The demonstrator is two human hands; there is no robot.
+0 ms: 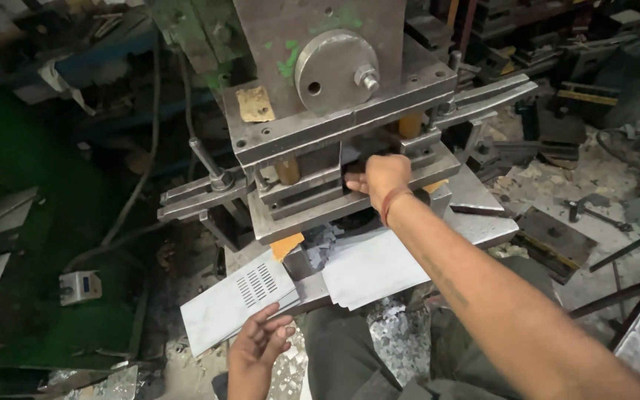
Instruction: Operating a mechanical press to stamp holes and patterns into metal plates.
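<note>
Grey sheets w/ slot-grid pattern; grey-brown press, green paint flecks; red thread on wrist.

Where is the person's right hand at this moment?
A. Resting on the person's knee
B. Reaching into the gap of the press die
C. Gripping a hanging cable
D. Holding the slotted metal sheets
B: the right hand reaches into the gap of the press die, while the left hand touches the slotted metal sheets.

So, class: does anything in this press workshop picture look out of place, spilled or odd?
Yes. Small metal offcuts lie scattered over the floor below the press, and the right hand reaches between its die plates, an awkward spot.
</note>
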